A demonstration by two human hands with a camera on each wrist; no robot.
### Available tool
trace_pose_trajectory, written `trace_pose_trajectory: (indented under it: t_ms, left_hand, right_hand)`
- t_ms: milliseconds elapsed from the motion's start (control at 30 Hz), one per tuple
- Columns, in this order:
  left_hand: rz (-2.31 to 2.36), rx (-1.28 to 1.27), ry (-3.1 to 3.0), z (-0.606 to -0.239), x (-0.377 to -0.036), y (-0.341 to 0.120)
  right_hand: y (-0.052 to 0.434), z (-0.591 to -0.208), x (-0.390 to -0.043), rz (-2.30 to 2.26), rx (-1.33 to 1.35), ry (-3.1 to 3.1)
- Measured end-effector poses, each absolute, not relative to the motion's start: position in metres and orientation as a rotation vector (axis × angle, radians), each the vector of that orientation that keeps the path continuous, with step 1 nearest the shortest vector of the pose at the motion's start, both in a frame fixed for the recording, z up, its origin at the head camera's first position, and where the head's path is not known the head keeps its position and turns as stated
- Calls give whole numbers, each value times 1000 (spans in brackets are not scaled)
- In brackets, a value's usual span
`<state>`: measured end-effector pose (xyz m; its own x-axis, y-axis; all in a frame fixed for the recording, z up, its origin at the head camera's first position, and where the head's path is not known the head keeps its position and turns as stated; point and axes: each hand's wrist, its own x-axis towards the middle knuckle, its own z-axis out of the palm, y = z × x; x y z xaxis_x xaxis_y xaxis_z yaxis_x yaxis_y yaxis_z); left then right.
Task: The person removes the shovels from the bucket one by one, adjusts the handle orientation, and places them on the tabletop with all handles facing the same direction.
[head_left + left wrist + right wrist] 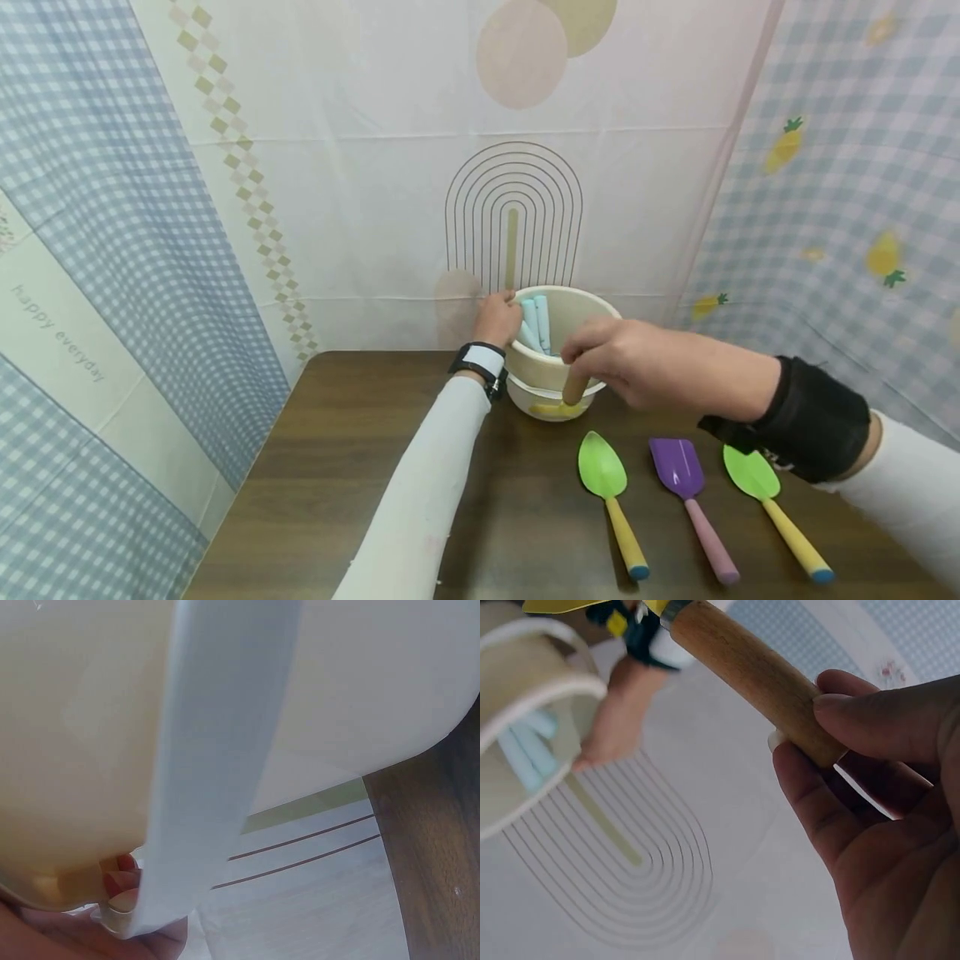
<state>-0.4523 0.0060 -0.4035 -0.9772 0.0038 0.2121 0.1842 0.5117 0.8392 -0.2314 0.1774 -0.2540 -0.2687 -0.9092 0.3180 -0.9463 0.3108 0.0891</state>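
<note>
A cream bucket (600, 310) stands at the back of the table, with several light-blue sticks or handles (536, 323) leaning inside it. My left hand (498, 319) grips its left rim; in the left wrist view, fingertips (120, 885) show inside the bucket wall. In front of the bucket, my right hand (618, 358) pinches the end of a tool's wooden handle (754, 679) between thumb and fingers. The tool's yellow head (555, 410) points left, low in front of the bucket; its full shape is not shown.
On the dark wooden table (360, 433) lie a green trowel (602, 471), a purple flat-ended scoop (678, 468) and another green trowel (752, 475), partly beneath my right wrist. A patterned cloth (360, 208) hangs directly behind the bucket, and checked cloths hang on both sides.
</note>
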Motion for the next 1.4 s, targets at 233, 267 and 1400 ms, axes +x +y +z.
trace_pose_trajectory:
  t_ms: [233,267,1400]
  left_hand:
    - [-1431,-180,-2566,-401,-455,5]
    - [-1428,-177,-2568,-401,-455,5]
    - [-1437,-161,-2563,-392,-449,8]
  right_hand:
    - [171,-283,-223,60,1709,-2263]
    - [169,-286,-222,46,1708,-2273]
    - [154,-367,-211,80,1739,-2329]
